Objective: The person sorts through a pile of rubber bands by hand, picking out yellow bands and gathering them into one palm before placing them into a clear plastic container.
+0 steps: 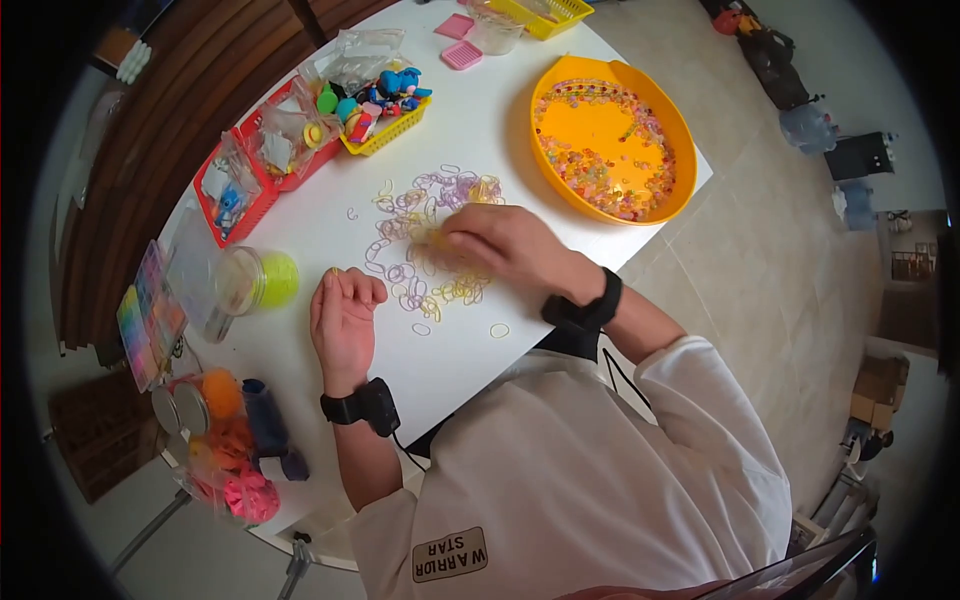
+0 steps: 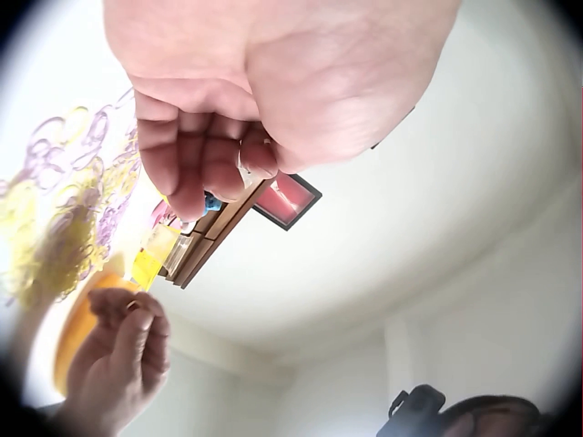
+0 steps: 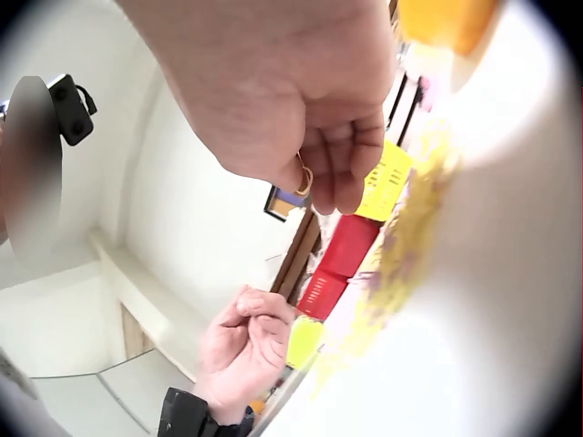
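Small thin oval loops (image 1: 455, 188), purple and yellow, lie scattered in a loose pile on the white table. Over the near side of this pile is my right hand (image 1: 510, 243), slightly blurred. Its thumb and fingertips pinch one yellow loop (image 3: 304, 177), clearest in the right wrist view. My left hand (image 1: 347, 318) is raised left of the pile, palm up, its fingers curled in toward the thumb. A thin pale loop (image 2: 242, 157) shows between the left thumb and fingers, mostly hidden by them.
An orange-yellow basin (image 1: 600, 125) of colourful beads stands at the right. Red baskets (image 1: 235, 195) and a yellow basket (image 1: 390, 128) of toys sit along the far left. A lime-green jar (image 1: 275, 279), a colour palette box (image 1: 150, 320) and bagged items (image 1: 235, 440) are left.
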{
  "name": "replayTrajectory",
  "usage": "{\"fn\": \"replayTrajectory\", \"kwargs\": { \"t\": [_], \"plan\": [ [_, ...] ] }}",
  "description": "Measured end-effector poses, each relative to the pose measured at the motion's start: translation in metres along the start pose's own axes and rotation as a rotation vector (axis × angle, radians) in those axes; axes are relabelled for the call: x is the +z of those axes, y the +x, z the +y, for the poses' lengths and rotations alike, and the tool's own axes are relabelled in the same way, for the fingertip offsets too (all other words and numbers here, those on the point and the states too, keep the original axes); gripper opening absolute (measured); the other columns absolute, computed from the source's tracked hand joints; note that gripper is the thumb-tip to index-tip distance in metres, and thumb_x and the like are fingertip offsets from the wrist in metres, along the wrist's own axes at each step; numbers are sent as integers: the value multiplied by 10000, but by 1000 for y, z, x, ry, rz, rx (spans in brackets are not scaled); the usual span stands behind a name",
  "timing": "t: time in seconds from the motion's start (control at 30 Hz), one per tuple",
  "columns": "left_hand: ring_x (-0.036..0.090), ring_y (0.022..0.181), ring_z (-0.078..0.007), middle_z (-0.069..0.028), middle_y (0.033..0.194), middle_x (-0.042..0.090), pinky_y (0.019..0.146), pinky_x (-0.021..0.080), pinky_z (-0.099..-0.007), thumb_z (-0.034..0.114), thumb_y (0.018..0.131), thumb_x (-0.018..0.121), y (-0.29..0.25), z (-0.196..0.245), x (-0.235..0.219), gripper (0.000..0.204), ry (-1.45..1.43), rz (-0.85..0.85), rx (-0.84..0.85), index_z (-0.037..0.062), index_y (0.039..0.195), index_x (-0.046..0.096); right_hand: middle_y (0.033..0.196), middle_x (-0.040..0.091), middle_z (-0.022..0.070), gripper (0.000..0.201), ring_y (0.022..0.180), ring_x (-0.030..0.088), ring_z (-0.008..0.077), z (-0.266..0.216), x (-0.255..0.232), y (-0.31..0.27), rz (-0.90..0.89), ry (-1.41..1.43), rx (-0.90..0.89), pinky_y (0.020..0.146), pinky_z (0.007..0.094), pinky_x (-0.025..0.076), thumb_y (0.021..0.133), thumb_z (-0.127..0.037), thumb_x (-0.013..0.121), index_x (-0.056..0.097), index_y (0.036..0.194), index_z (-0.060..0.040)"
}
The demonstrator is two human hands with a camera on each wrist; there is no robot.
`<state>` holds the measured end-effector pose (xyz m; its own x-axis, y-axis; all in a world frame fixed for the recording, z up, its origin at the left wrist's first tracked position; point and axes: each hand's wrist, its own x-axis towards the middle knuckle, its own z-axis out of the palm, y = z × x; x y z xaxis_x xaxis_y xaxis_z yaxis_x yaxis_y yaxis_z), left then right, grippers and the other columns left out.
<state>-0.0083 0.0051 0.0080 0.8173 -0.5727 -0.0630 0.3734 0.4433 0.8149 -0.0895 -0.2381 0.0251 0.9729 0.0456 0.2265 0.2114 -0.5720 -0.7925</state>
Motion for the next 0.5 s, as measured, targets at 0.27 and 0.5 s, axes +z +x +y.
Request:
{"fn": "replayTrajectory", "kwargs": {
  "t": [0.27,0.5],
  "plan": [
    [485,789,-171,-52,831,515,768,405,-304,143,1014,449,0,-5,-16,225,132,44,21,-12,901,568,936,645,105,189,811,636,275,18,41,80,-91,199,-171,729,352,504,924,-186,607,668,1023,-38],
    [506,736,-152,-45,776,548,762,456,-323,94,996,484,-1,-11,-18,186,137,117,-2,-45,1019,606,939,659,75,169,796,646,216,30,31,76,-109,316,-40,707,324,505,898,-153,624,679,1020,-50]
  ]
}}
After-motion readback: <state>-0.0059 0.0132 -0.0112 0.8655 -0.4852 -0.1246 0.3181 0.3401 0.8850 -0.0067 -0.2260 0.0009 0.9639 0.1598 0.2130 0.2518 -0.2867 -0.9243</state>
